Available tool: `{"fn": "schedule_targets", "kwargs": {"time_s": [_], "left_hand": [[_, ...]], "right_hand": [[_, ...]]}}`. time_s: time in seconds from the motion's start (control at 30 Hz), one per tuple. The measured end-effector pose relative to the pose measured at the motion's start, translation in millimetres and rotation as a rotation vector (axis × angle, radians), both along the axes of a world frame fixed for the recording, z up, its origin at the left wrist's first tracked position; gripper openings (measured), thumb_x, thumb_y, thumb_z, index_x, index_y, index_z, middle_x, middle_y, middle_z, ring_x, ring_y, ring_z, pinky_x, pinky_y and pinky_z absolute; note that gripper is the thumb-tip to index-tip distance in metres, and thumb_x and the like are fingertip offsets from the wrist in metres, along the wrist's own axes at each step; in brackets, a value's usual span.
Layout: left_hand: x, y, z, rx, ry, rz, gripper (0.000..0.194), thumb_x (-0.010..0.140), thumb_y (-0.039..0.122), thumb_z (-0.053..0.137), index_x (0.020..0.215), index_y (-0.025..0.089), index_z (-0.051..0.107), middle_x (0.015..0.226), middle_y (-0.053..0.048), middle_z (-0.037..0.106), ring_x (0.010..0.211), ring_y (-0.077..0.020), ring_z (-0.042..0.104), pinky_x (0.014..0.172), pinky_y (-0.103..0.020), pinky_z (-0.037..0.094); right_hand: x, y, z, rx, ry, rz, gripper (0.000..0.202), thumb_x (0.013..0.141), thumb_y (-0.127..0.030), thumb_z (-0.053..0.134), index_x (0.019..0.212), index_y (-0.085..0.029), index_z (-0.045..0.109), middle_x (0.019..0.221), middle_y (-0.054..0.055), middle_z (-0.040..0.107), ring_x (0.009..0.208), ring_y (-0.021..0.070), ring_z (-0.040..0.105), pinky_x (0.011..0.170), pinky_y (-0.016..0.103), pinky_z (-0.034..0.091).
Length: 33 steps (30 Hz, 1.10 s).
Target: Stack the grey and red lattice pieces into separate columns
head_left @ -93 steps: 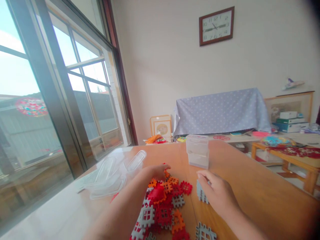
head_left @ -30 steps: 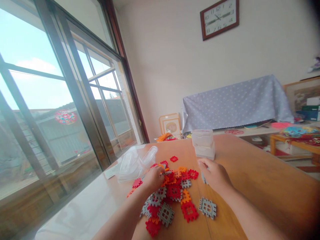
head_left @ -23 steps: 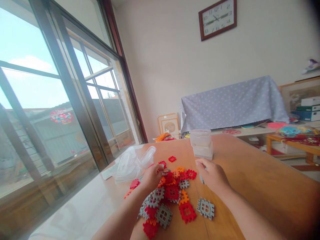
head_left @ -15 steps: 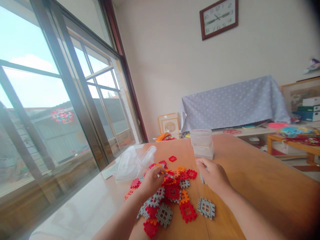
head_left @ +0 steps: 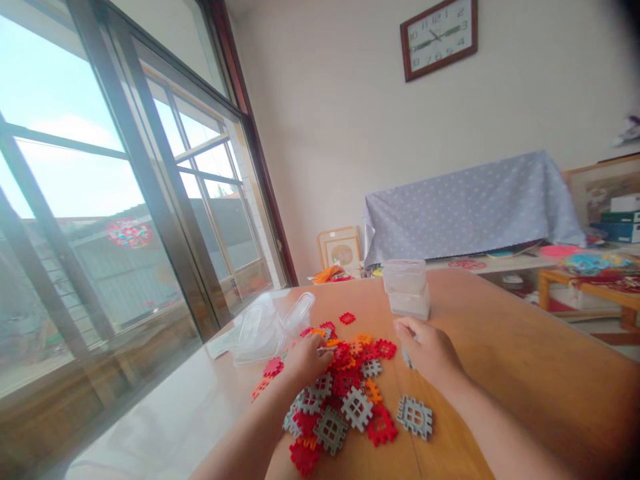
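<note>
Above the table (head_left: 480, 313), the left hand (head_left: 308, 358) pinched a grey tile (head_left: 327, 350) over the pile (head_left: 349, 381), the right hand (head_left: 431, 347) another tile (head_left: 407, 359) beside it.

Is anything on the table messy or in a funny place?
I see nothing broken. One little red piece lies all alone beyond the colourful heap, away from the others. On the left, the clear plasticware lies jumbled, unlike the neat clear stack farther right.

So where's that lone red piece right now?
In the head view, the lone red piece lies just right of centre, beyond the pile, between clear plasticware to its left and stacked containers to its right.
</note>
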<state>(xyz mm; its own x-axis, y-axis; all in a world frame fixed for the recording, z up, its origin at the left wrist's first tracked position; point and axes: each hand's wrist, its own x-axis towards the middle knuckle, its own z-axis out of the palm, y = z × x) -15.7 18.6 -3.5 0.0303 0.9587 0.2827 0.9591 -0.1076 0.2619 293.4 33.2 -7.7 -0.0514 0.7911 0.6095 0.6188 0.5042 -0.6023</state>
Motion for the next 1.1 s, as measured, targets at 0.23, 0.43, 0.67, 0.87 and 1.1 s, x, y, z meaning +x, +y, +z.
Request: {"fn": "schedule_targets", "kwargs": {"time_s": [0.23,0.43,0.67,0.87,1.1], "left_hand": [[7,17,-8.0,0.018,-0.031,-0.012,0.010,0.078,0.024,0.060,0.082,0.021,0.069,0.091,-0.004,0.073,0.085,-0.0203,0.063,0.074,-0.027,0.041],[4,22,-5.7,0.074,-0.116,-0.003,0.014,0.084,0.029,0.058,0.080,0.020,0.068,0.081,-0.003,0.071,0.076,-0.0176,0.061,0.069,-0.025,0.039],[3,21,9.2,0.197,-0.239,0.041,0.022,0.092,0.033,0.048,0.090,0.022,0.067,0.087,-0.004,0.070,0.082,-0.0180,0.062,0.072,-0.027,0.038],[47,13,21.5,0.205,-0.816,-0.124,0.020,0.087,0.039,0.057,0.085,0.020,0.063,0.073,0.000,0.064,0.070,-0.0158,0.060,0.066,-0.026,0.041],[100,-8,22.1,-0.013,-1.295,-0.429,0.021,0.088,0.038,0.064,0.087,0.017,0.063,0.101,-0.007,0.069,0.087,-0.0148,0.061,0.082,-0.027,0.046]], "right_hand": [[-1,1,0.6,0.013,0.006,-0.008,0.034,0.096,-0.044,0.041,0.089,-0.026,0.069,0.074,0.001,0.071,0.072,0.0202,0.064,0.063,0.026,0.040],[0,-1,1.2,0.014,0.010,-0.013,0.032,0.096,-0.044,0.042,0.085,-0.025,0.065,0.073,0.001,0.068,0.071,0.0192,0.062,0.061,0.025,0.039],[-2,-4,3.6,0.005,0.018,0.011,0.030,0.097,-0.042,0.042,0.088,-0.025,0.065,0.074,0.000,0.069,0.073,0.0199,0.063,0.063,0.026,0.040],[-5,-3,1.2,-0.020,0.083,0.049,0.030,0.096,-0.044,0.045,0.096,-0.026,0.069,0.081,0.002,0.073,0.078,0.0218,0.067,0.068,0.028,0.046],[-10,-8,10.0,-0.214,0.300,0.284,0.042,0.094,-0.052,0.053,0.121,-0.024,0.067,0.117,0.007,0.073,0.108,0.0247,0.067,0.090,0.035,0.052]]}}
